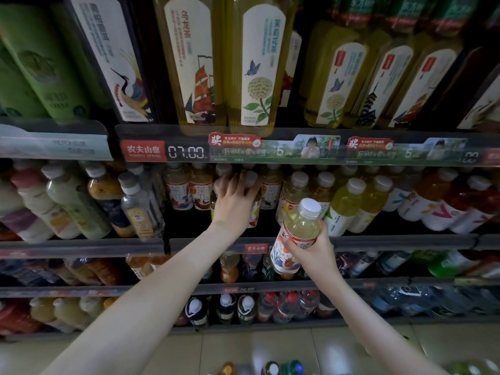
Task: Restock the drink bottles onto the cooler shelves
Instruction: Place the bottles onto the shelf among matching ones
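Note:
My right hand [311,250] grips a pale yellow tea bottle [296,234] with a white cap and a flowered label, held tilted in front of the second shelf's rail [378,242]. My left hand [232,201] reaches into that shelf with fingers spread over the caps and shoulders of the tea bottles [253,204] standing there; it looks pressed on them, and a closed grasp is not visible. More of the same tea bottles [189,190] stand in the row to the left.
Tall tea bottles [194,63] fill the shelf above, behind a price rail [186,151]. Yellow-green bottles [349,207] stand right of my hands, mixed drinks [81,204] to the left. Lower shelves hold more bottles [238,309]. Several bottle caps [270,368] show at the floor edge.

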{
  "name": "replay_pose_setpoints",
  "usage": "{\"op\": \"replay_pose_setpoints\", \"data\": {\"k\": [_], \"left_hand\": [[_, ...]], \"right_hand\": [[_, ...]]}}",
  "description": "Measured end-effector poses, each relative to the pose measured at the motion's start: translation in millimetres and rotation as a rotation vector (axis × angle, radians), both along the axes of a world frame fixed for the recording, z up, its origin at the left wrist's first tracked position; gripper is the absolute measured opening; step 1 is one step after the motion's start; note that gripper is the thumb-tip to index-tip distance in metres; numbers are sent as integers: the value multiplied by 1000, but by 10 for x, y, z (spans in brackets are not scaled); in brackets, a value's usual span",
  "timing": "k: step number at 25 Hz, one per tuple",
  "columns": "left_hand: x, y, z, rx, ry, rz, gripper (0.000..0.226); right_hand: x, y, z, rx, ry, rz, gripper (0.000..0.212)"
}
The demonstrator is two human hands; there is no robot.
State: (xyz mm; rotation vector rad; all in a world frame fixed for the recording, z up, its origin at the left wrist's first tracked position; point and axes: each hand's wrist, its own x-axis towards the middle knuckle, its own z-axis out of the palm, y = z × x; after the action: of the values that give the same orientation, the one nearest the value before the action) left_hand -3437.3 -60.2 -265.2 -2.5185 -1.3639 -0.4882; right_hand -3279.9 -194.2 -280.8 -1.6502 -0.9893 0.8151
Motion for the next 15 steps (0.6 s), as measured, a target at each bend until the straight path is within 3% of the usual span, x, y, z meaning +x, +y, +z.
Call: {"op": "replay_pose_setpoints", "data": {"k": [4, 10, 15], "left_hand": [[204, 69, 58, -30, 102, 106, 66], [196, -225, -47, 19, 84, -61, 53], [-26, -531, -224, 19, 48, -99, 61]], "right_hand": [[87, -62, -50, -3, -3, -7, 72], [245, -119, -117, -17, 5, -58, 71], [241, -97, -114, -29, -26, -52, 71]]}}
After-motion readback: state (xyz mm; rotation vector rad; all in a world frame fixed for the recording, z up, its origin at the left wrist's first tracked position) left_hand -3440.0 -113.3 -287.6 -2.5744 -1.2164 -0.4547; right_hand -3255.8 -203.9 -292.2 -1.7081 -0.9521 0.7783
